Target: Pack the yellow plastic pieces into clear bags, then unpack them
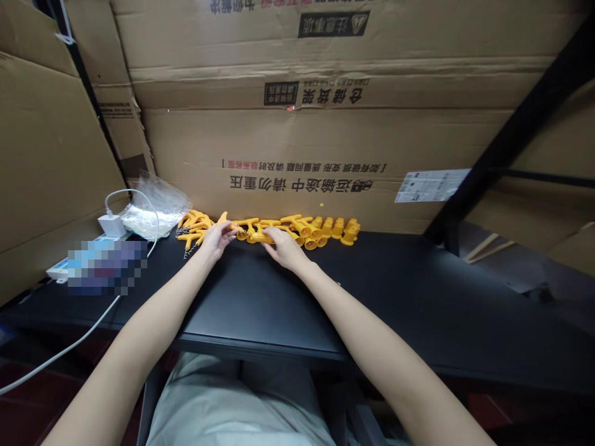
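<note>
My left hand (219, 240) is closed on a yellow T-shaped handle (223, 218), whose end sticks up above the fingers. Close by, my right hand (284, 249) pinches a yellow plastic piece (260, 237); fingers cover part of it, so its full shape is unclear. Left of the hands lies a heap of yellow handles (189, 238) with coiled metal wires (186, 253). Behind and to the right runs a row of yellow pieces, some T-handled with funnel-like ends (317, 233). Several yellow flared cups (349, 234) stand at its right end.
All of this rests on a black table (260, 291) against a cardboard wall (279, 136). At left are a clear plastic bag (155, 207), a power strip (58, 271) with a white charger (111, 224), and a trailing white cable (93, 328). A black post (502, 136) slants at right.
</note>
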Motion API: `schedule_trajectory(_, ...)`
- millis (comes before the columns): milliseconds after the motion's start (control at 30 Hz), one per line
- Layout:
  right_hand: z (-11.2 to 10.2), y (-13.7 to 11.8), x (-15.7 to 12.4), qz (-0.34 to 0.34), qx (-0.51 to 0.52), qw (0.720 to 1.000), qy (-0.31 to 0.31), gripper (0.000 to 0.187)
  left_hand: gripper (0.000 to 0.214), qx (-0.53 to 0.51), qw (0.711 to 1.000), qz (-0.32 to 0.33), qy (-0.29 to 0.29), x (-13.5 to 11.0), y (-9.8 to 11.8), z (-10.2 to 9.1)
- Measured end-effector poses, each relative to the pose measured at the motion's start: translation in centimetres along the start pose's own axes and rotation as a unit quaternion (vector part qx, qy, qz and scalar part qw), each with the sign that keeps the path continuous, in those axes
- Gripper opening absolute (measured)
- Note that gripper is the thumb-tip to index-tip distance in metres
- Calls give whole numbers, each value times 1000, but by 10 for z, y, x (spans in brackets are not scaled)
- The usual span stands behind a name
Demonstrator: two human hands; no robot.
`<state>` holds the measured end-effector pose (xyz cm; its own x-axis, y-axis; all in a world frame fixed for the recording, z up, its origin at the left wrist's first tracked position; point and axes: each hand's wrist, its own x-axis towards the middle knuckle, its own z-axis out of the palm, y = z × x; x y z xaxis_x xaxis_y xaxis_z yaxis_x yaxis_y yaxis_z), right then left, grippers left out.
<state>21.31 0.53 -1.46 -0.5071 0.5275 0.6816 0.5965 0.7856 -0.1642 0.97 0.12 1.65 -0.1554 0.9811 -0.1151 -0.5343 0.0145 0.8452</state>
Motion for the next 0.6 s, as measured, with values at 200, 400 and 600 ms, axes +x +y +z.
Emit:
schedule_trajectory(200,-1,5,0,64,-55,996,-2,28,9,-16,1000,9,7,1,0,-1)
schedule_trajectory(400,0,8,-1,76,-53,996,14,28,13,-18,1000,9,-5,-1,0,0)
schedule_trajectory(600,-1,9,-1,79,-61,995,6,29,18,-19,1000,6,6,-4,2,3)
